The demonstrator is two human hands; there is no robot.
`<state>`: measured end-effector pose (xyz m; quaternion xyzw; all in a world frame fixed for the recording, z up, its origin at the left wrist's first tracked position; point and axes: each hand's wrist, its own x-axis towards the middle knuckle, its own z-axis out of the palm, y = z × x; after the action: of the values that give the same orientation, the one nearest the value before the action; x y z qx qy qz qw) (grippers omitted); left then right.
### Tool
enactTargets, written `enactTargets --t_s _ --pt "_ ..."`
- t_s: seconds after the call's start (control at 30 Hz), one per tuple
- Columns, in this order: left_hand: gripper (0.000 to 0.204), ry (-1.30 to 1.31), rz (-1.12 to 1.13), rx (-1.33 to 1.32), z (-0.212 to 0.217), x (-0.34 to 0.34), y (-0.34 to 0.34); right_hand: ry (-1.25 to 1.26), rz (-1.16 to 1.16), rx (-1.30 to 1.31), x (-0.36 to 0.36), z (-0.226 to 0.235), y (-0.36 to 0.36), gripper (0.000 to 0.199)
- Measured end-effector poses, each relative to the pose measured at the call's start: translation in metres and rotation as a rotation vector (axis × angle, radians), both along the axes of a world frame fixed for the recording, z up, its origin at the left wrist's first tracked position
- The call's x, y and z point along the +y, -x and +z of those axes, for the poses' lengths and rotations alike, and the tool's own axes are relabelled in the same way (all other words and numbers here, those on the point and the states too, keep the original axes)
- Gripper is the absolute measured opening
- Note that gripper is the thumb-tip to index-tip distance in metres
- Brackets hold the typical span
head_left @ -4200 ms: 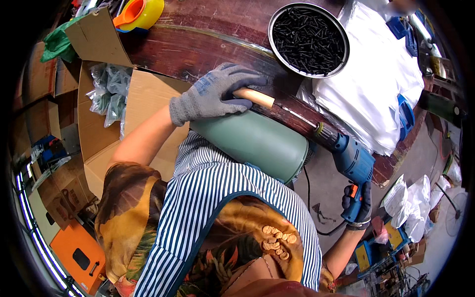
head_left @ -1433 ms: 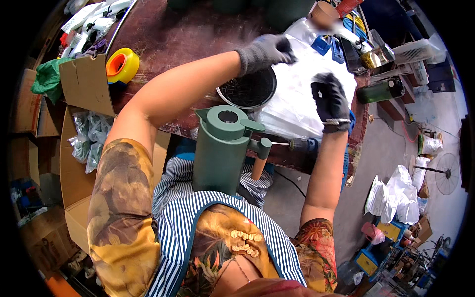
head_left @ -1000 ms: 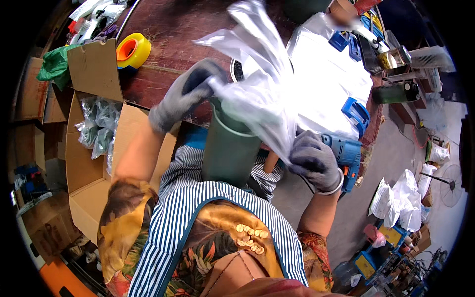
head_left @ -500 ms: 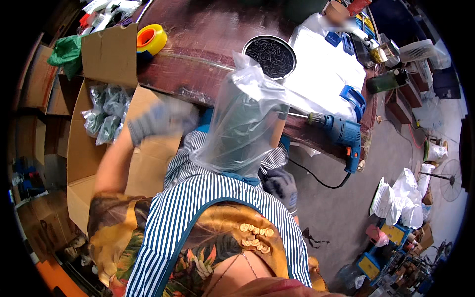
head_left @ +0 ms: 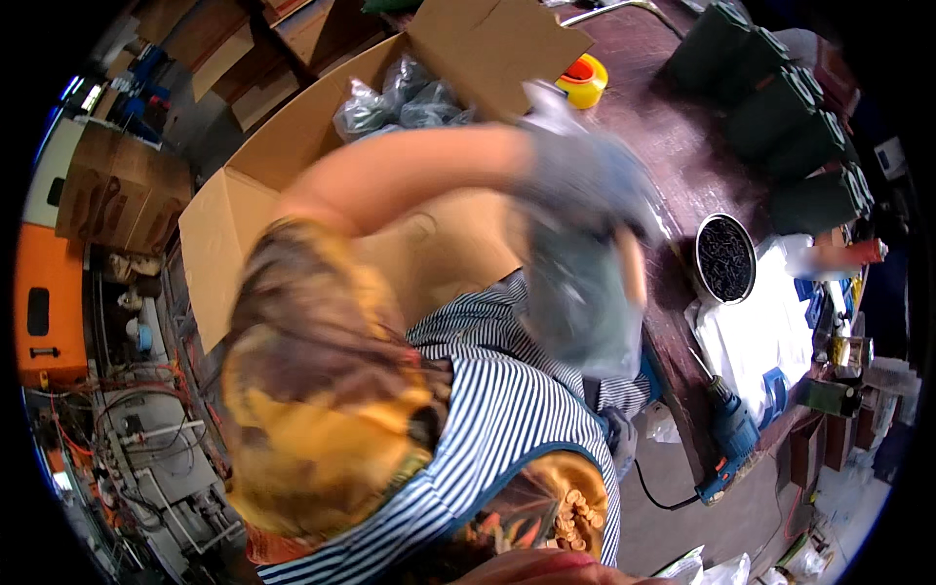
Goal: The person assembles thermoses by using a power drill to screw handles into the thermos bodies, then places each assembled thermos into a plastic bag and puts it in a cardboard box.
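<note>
Dark wooden bench (head_left: 682,146), screw bowl (head_left: 724,258), drill (head_left: 726,439)

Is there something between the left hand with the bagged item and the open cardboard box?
Nothing visible stands between them. The gloved left hand grips the bagged item over the lap, right beside the box. The box is open, with only a few bagged pieces in its far corner. The picture is blurred.

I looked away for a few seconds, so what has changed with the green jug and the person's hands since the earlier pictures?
The green jug, bare on the lap earlier, is now inside a clear plastic bag that both hands fetched and pulled over it. The gloved left hand now grips the bagged jug at its top and swings it left, toward the open cardboard box. The right hand has let go and sits low. The bowl of dark screws and blue drill stayed put.
</note>
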<state>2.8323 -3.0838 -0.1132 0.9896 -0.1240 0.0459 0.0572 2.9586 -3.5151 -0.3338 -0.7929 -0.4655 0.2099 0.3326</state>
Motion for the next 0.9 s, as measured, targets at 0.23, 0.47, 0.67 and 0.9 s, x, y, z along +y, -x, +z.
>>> enactTargets --t_s 0.23,0.47,0.67,0.9 --pt "0.062 -0.625 1.302 0.284 0.037 0.013 0.317 0.053 0.141 -0.135 0.057 0.018 -0.032 0.029" --pt "0.014 -0.35 0.827 0.485 -0.216 0.06 0.344 0.108 0.162 -0.274 0.073 0.038 -0.019 0.025" --pt "0.032 0.035 0.875 0.769 -0.373 0.13 0.397 0.147 0.207 -0.255 0.086 0.033 -0.03 0.03" --pt "0.04 -0.494 0.699 0.832 -0.025 0.146 0.064 -0.031 -0.057 0.024 0.071 0.076 -0.043 0.03"
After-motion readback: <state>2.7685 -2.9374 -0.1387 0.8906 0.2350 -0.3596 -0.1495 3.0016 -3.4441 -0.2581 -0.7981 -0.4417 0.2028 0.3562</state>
